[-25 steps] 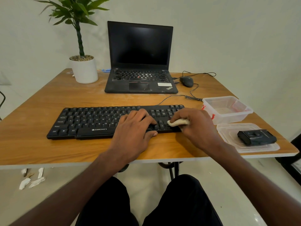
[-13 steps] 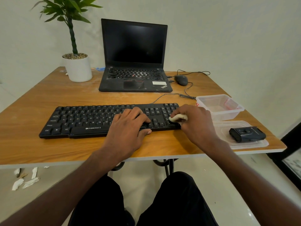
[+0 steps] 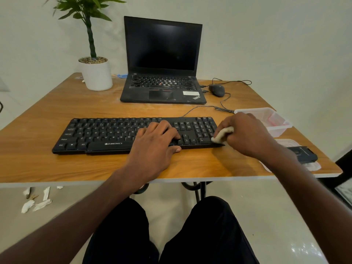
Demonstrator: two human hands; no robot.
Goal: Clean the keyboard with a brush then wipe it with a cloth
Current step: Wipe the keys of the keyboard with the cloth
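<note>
An open black laptop [image 3: 162, 73] with a dark screen stands at the desk's [image 3: 57, 168] far edge, a potted plant [image 3: 95, 73] in a white pot just to its left near the far left corner, and a black wired mouse [image 3: 216, 90] just to its right. Along the right edge sit a clear plastic container [image 3: 274, 121] and, nearer the front right corner, its flat lid [image 3: 314, 165] carrying a small black device [image 3: 304, 154]. Torn white paper scraps [image 3: 36, 201] lie on the floor below the front left edge.
</note>
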